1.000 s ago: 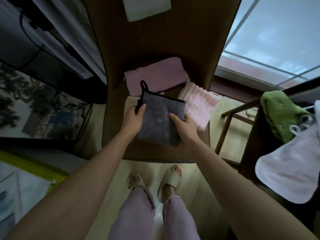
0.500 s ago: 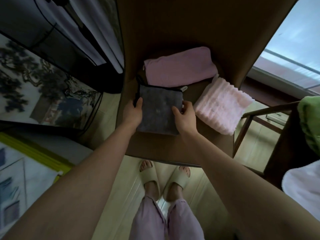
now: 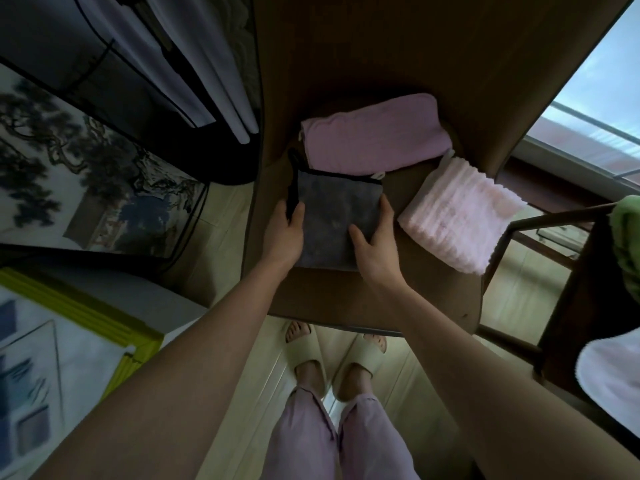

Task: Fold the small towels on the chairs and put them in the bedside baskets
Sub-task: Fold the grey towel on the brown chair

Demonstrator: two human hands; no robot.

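A folded dark grey towel (image 3: 337, 209) with black trim lies on the brown chair seat (image 3: 433, 296). My left hand (image 3: 285, 233) grips its left edge, thumb on top. At its right edge my right hand (image 3: 375, 242) holds it the same way, thumb on the cloth. Behind it lies a folded mauve towel (image 3: 375, 135). A folded pale pink ribbed towel (image 3: 457, 216) sits to the right, near the seat's edge. No basket is in view.
The chair's tall back (image 3: 415, 39) rises behind the towels. A second wooden chair (image 3: 554, 223) at the right carries a green cloth (image 3: 627, 230) and a white cloth (image 3: 613, 368). A bed edge with a yellow border (image 3: 83, 313) lies at the lower left. My feet in slippers (image 3: 332, 351) stand under the seat.
The view has shifted so the chair sits further right and up. Both hands stay on the grey towel's sides; its black loop now lies tucked at the left corner.
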